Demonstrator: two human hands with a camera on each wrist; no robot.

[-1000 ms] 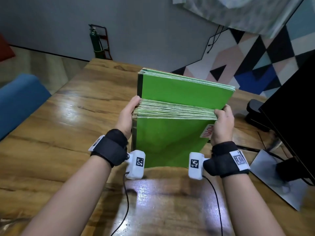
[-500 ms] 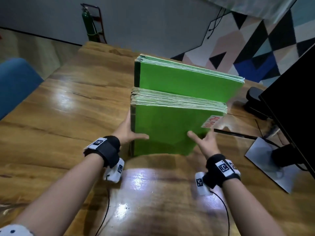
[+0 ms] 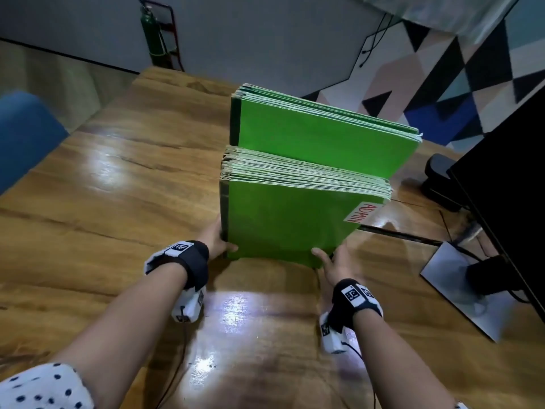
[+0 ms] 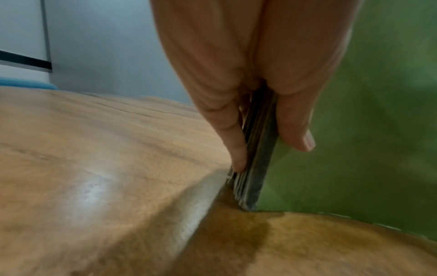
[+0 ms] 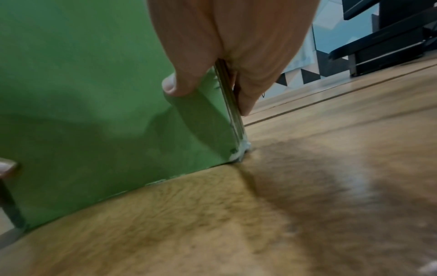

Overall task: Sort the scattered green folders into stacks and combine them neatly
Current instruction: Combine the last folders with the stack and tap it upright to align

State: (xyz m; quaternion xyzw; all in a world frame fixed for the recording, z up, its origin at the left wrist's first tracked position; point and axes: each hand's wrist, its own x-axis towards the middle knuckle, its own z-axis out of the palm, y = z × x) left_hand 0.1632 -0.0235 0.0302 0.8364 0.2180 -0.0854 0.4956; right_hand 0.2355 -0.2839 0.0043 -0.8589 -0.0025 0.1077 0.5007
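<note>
From the head camera, two stacks of thin green card folders stand on edge on the glossy wooden table (image 3: 88,202), the nearer stack (image 3: 283,222), bearing a white "ADMIN" label (image 3: 364,212), just in front of the taller rear stack (image 3: 321,137); the left hand (image 3: 216,240) and right hand (image 3: 333,261) clasp the nearer stack's lower corners. The left wrist view shows the left hand (image 4: 248,84) pinching the nearer stack (image 4: 354,149), thumb on its front cover, fingers behind. The right wrist view shows the right hand (image 5: 224,46) pinching the opposite edge of the nearer stack (image 5: 82,93), which rests on the table (image 5: 307,186).
</note>
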